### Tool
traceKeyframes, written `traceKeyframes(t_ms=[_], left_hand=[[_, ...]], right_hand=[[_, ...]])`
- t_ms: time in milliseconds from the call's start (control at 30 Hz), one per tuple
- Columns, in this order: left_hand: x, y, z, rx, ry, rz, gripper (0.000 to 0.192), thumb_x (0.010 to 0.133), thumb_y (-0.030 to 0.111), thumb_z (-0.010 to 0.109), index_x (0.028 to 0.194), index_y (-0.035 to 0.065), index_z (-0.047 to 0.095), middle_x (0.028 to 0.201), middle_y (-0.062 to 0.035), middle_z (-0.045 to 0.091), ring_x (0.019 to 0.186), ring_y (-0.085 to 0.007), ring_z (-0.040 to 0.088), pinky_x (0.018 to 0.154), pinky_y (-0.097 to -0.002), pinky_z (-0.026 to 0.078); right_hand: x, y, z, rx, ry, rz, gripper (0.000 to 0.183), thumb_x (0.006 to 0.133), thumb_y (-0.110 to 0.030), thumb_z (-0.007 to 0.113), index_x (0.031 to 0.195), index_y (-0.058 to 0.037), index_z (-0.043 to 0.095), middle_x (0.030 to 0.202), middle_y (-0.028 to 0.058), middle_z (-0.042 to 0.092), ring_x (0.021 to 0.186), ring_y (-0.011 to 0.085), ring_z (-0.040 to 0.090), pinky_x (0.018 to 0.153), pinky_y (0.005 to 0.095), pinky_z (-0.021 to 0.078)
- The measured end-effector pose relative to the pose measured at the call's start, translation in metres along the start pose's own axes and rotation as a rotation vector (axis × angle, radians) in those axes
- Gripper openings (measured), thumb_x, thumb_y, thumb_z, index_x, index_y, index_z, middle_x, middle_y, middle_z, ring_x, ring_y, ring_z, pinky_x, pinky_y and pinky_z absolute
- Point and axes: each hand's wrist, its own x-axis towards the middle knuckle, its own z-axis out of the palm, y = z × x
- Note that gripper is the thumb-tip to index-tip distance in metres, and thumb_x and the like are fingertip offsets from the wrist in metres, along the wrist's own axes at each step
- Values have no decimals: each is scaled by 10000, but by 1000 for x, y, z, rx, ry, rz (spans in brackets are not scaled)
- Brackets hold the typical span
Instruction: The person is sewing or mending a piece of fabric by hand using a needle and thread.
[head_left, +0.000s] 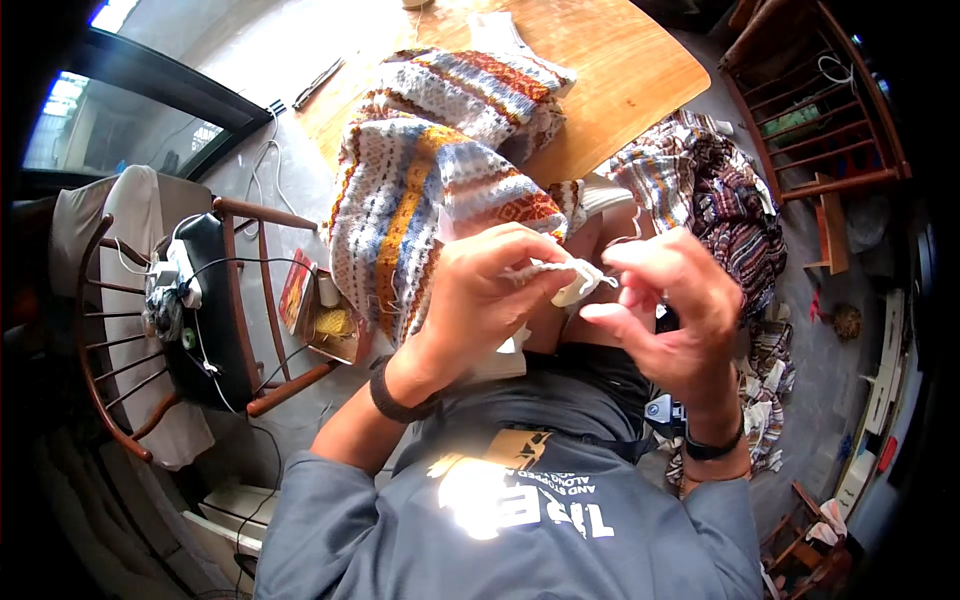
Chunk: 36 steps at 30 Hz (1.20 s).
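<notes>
My left hand (487, 289) pinches a small white knitted edge (574, 277) between thumb and forefinger, above my lap. A short loop of white yarn (609, 281) sticks out from it to the right. Just beyond that loop is my right hand (675, 300), slightly blurred, its thumb and forefinger apart with nothing visible between them. Behind its forefinger a thin pale strand (637, 221) runs upward. A patterned knit garment (420, 195) in white, blue, rust and yellow spreads from my lap onto the wooden table (630, 82). White ribbing (606, 195) shows near my knee.
Piled striped knits (720, 202) lie to the right. On the left a wooden chair (240, 300) carries a power strip (184, 274) with trailing cables. Beside it, an open box (337, 337) holds yellow yarn. A wooden rack (817, 120) stands at the upper right.
</notes>
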Motion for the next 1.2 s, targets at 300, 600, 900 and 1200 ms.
traceKeyframes(t_ms=[300,600,900,1200], left_hand=[[-2,9,7,-423,-15,-289,178,829,111,704,910,-36,648,847,-33,649,782,-58,577,666,-219,502],[-3,12,3,-580,-95,-512,200,851,118,679,997,-14,641,871,-19,662,701,-18,569,540,-152,441],[-3,12,8,-503,-81,-443,179,851,134,679,967,-1,656,845,-16,666,698,-31,575,571,-167,451],[3,8,2,-520,-150,-502,154,870,151,654,949,19,661,820,-20,667,672,-37,586,553,-158,433]], right_hand=[[-16,7,16,-175,199,-67,148,719,4,721,847,-27,653,745,87,577,631,227,589,556,315,487],[-25,15,33,-165,225,-126,184,696,44,720,857,-15,655,780,89,608,656,218,619,574,297,506],[-34,28,29,-122,126,-79,159,684,26,734,802,-24,639,750,90,597,632,222,607,555,305,496],[-44,75,-54,18,210,431,90,841,-15,621,930,-26,630,720,-14,542,611,55,504,541,206,412]])
